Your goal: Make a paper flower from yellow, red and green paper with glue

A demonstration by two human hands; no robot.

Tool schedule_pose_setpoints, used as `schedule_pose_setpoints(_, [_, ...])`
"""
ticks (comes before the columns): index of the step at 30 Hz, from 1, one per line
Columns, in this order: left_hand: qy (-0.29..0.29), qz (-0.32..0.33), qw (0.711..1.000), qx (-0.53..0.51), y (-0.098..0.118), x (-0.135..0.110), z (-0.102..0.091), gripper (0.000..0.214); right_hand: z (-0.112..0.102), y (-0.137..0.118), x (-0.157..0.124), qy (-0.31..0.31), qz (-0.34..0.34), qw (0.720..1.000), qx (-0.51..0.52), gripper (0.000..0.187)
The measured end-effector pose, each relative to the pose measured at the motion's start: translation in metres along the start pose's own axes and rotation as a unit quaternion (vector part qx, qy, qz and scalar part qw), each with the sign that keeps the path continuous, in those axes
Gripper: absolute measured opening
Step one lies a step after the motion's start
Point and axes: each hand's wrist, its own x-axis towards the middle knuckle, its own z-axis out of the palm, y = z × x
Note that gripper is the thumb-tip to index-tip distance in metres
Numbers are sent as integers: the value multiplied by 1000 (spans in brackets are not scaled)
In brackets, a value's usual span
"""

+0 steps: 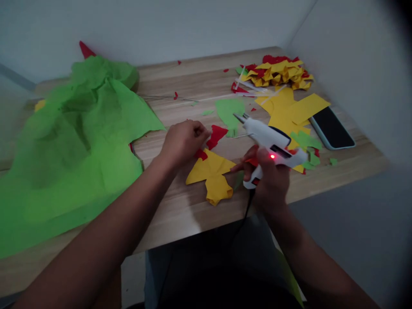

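Observation:
My right hand [272,180] is wrapped round a white hot glue gun [268,137] with a lit red light, its nozzle pointing up and left. One fingertip reaches the edge of a yellow paper cutout [212,165] with curled ends, lying on the table. Above that cutout, my left hand [186,139] is closed in a pinch. A red paper piece [218,136] shows right at its fingertips, and more red paper [201,154] lies under them on the yellow edge. The exact grip is partly hidden by the fingers.
Large green crepe paper [64,150] covers the left of the wooden table [174,219]. Yellow and red paper flowers [278,73], clear glue sticks [252,91] and yellow sheets [280,109] are at the back right, beside a phone [334,128]. Green scraps [230,112] lie about. A black cord [247,208] hangs down.

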Motion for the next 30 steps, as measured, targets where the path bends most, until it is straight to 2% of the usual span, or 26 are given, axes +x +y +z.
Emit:
schedule_pose_setpoints(3, [-25,3,996,87,16,7,6,21,-9,-7,-9,-21,46,998,27,28])
schedule_pose_setpoints(6, [-51,11,993,104,22,7,8,17,-15,-9,-14,-58,96,991,68,28])
schedule_pose_setpoints(12, [-45,34,997,58,12,8,10,11,-23,-4,-17,-121,140,977,103,28])
schedule_pose_setpoints(19, [5,39,997,-70,-6,-3,12,8,-24,-3,-15,-131,146,974,110,25])
schedule_pose_setpoints(23, [35,21,977,-207,-11,-10,12,8,-21,-2,-13,-149,126,977,85,24])
schedule_pose_setpoints(25, [65,10,962,-265,-13,-10,11,10,-18,-5,-10,-136,99,983,76,25])
schedule_pose_setpoints(27, [76,16,960,-270,-14,-9,10,11,-16,-10,-6,-110,80,990,40,26])
schedule_pose_setpoints(30, [43,60,979,-192,-14,-9,6,12,-15,-21,1,-111,92,984,-109,29])
